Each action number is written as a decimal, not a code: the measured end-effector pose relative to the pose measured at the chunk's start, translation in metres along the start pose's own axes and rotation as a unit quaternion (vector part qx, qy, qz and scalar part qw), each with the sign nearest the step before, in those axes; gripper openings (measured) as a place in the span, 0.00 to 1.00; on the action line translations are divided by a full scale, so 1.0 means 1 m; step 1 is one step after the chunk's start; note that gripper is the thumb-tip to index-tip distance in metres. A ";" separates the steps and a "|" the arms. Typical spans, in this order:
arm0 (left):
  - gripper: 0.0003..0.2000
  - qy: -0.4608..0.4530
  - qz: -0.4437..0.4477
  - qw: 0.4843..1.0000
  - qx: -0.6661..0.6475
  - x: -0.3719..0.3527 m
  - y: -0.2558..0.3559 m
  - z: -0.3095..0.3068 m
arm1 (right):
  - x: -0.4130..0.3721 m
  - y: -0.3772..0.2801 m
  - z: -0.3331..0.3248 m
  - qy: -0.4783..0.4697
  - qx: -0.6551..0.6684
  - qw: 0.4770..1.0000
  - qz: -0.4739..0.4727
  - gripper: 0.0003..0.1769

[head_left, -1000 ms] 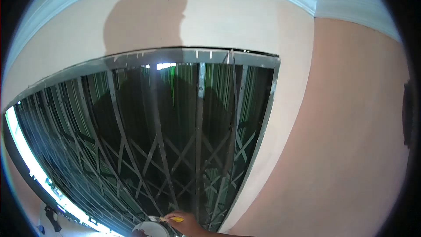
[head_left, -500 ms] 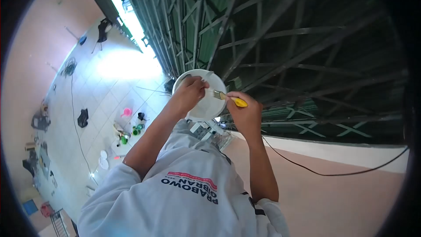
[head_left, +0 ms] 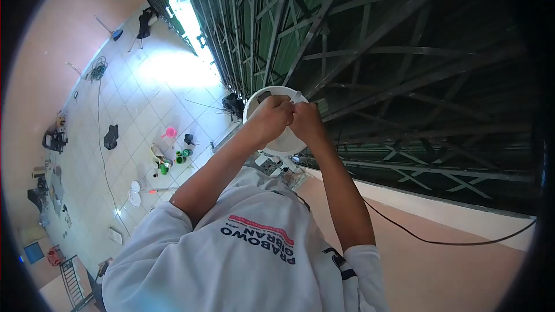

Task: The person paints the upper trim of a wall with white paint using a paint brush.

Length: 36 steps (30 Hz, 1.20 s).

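My left hand (head_left: 273,120) is closed, held over a white bucket (head_left: 284,149), its fingers against those of my other hand. A dark piece (head_left: 264,96) shows beside its knuckles, but what the fingers grip is hidden. My right hand (head_left: 307,120) is also closed, meeting the left above the bucket's opening. The yellow-handled paintbrush seen in it a moment earlier is now covered by the hands. A pale strip (head_left: 297,97) sticks up by the bucket's far rim.
A dark folding metal gate (head_left: 370,52) rises close in front and to the right. On the tiled floor (head_left: 139,121) to the left lie a pink dipper (head_left: 169,132), green containers (head_left: 181,156), white lids (head_left: 134,195) and a long cable (head_left: 102,156). A black cable (head_left: 428,240) hangs at right.
My right hand has moved left and up to meet my left hand over the bucket. The paintbrush has gone out of sight. The whole view has shifted slightly.
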<state>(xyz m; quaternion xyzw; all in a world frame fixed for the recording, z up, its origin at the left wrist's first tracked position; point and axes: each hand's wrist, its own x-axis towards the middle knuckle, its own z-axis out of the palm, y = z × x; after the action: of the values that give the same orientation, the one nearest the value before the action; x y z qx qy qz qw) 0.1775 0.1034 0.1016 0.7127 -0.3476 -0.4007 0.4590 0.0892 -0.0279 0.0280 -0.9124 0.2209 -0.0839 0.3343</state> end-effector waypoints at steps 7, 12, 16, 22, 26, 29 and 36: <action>0.10 -0.002 -0.026 0.999 -0.025 0.001 0.011 0.001 | 0.006 0.026 0.025 0.042 0.051 0.998 0.002 0.12; 0.08 -0.011 -0.041 0.998 -0.035 -0.001 0.021 0.003 | -0.003 0.019 0.009 -0.003 0.027 0.999 0.025 0.13; 0.07 -0.010 -0.038 0.999 0.000 0.003 0.020 0.001 | -0.024 -0.027 -0.044 0.012 -0.026 0.997 0.069 0.09; 0.14 0.032 0.045 0.998 -0.012 0.007 -0.001 0.012 | -0.063 -0.040 -0.080 0.095 0.081 0.984 0.125 0.11; 0.10 0.025 -0.076 0.992 -0.097 0.008 0.010 0.010 | -0.093 -0.031 -0.080 0.171 0.128 0.970 0.119 0.08; 0.12 0.045 -0.079 0.986 -0.139 0.006 0.013 0.012 | -0.114 -0.012 -0.060 0.222 0.243 0.934 0.141 0.08; 0.12 0.017 -0.107 0.978 -0.180 0.008 0.019 0.014 | -0.139 0.012 -0.040 0.256 0.411 0.851 0.204 0.09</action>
<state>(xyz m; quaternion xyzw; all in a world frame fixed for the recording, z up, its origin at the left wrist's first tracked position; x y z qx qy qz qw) 0.1658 0.0848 0.1133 0.6582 -0.1835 -0.4915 0.5399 -0.0499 0.0050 0.0501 -0.5719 0.4255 -0.3278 0.6200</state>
